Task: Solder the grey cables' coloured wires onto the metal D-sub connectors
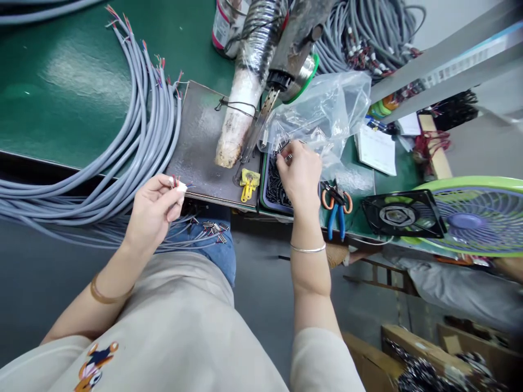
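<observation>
My left hand [155, 211] is closed in a pinch around a wire end [176, 184], where thin red and blue strands and a white piece stick out past the thumb. Over a small tray [265, 188] of black parts [275, 188], my right hand [301, 173] has its thumb and fingers curled together. Small metal connectors lie by those fingertips, in a clear plastic bag [339, 103]; what the fingers hold, if anything, I cannot make out. On my lap rest several cable ends with metal connectors [214, 228].
Grey cables [139, 125] lie bundled on the left. A wrapped duct [245, 92] and a soldering iron [267, 103] come down over a dark board [200, 136]. Yellow clip [248, 184], blue pliers [336, 215], black fan [402, 215] and green fan [469, 218] sit along the edge.
</observation>
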The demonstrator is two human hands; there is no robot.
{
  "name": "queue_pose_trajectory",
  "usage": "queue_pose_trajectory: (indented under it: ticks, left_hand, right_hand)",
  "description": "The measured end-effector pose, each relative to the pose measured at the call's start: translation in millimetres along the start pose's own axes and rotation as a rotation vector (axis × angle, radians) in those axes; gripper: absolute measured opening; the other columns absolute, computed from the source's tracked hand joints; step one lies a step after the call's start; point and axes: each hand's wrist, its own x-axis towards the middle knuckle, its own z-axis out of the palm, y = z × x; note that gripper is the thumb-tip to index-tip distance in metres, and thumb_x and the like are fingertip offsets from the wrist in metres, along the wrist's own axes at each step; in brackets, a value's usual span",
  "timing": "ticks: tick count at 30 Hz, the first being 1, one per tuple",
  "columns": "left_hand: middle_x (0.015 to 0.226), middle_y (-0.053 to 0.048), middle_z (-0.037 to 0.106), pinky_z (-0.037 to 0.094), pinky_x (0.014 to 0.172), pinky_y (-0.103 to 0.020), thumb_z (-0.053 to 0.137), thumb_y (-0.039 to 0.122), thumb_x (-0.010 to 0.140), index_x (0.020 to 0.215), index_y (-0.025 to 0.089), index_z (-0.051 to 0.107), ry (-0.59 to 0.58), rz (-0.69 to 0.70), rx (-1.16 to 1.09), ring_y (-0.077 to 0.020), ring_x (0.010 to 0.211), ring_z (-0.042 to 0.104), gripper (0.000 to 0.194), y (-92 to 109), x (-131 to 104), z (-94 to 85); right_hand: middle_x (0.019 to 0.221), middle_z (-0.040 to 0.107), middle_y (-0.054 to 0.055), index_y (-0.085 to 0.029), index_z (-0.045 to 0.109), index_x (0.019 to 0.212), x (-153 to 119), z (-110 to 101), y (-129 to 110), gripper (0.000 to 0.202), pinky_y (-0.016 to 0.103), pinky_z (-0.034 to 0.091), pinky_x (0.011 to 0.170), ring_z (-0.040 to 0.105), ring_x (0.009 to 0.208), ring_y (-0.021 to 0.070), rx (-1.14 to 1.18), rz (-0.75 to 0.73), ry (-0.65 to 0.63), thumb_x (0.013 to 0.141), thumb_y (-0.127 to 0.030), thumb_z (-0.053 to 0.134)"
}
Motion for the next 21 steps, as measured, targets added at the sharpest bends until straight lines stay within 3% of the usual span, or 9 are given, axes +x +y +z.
queue_pose_trajectory:
  ticks: [3,8,14,18,21]
  left_hand:
    - [0.054,0.007,0.055,0.025,0.036,-0.015,0.075,0.017,0.066,0.069,0.018,0.058,-0.081,-0.2,-0.124,-0.0023,0.035,0.035,0.017,9,3,-1.3]
    - [0.053,0.007,0.054,0.025,0.036,-0.014,0.076,0.018,0.066,0.071,0.017,0.057,-0.19,-0.34,-0.18,-0.002,0.036,0.035,0.02,11,1,4.0]
    - [0.054,0.006,0.054,0.022,0.037,-0.013,0.081,0.016,0.062,0.069,0.015,0.059,-0.214,-0.302,-0.146,-0.0006,0.039,0.036,0.024,5,-2,20.9]
    - [0.056,0.005,0.056,0.021,0.037,-0.012,0.082,0.013,0.062,0.069,0.014,0.06,-0.268,-0.282,-0.155,-0.0005,0.041,0.036,0.023,1,-4,33.3]
    - [0.055,0.005,0.057,0.025,0.038,-0.011,0.081,0.013,0.066,0.071,0.014,0.059,-0.315,-0.264,-0.14,-0.0004,0.041,0.037,0.022,-3,-5,40.3]
  right_hand:
    - [0.095,0.071,0.01,-0.024,0.06,0.086,6,-10,-3,0.007,0.041,0.044,0.082,0.063,0.086,0.0273,-0.037,0.033,-0.062,0.091,-0.019,0.058]
    - [0.083,0.07,0.005,-0.024,0.055,0.071,3,-31,10,0.02,0.036,0.044,0.08,0.062,0.081,0.0218,-0.016,-0.024,-0.096,0.084,-0.017,0.07]
    - [0.077,0.066,0.0,-0.022,0.056,0.071,-18,-36,34,0.016,0.032,0.048,0.073,0.061,0.074,0.0167,0.182,-0.053,0.149,0.08,-0.015,0.067]
    - [0.084,0.067,0.0,-0.022,0.055,0.07,-45,-41,32,0.017,0.025,0.048,0.055,0.064,0.068,0.0125,0.658,0.054,0.323,0.076,-0.022,0.072]
    - [0.089,0.069,-0.002,-0.021,0.053,0.071,-73,-44,11,0.025,0.022,0.052,0.048,0.061,0.051,0.0061,1.111,0.049,0.235,0.077,-0.026,0.076]
